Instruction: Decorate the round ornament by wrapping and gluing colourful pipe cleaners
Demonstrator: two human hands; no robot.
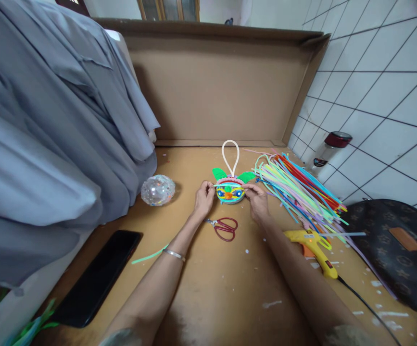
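Observation:
A colourful round craft face [231, 196] lies on the table, with blue eyes, an orange nose, green ears and a white loop [231, 153] above it. Across its upper part runs a light blue pipe cleaner [226, 185]. At the left end of that strip, my left hand [204, 197] is closed in a pinch. My right hand [258, 198] pinches near the other end, beside the right green ear [246, 177]. Both hands' fingertips are close to the face's edges. Red-handled scissors [225, 228] lie just below the face, between my forearms.
Right of my hands lies a pile of coloured pipe cleaners [295, 185], with a yellow glue gun [314, 245], a dark bag [392, 254] and a jar [329, 150] nearby. To the left are a clear ball [158, 190], a black phone [98, 278] and grey cloth [60, 120]. Cardboard [222, 86] stands behind.

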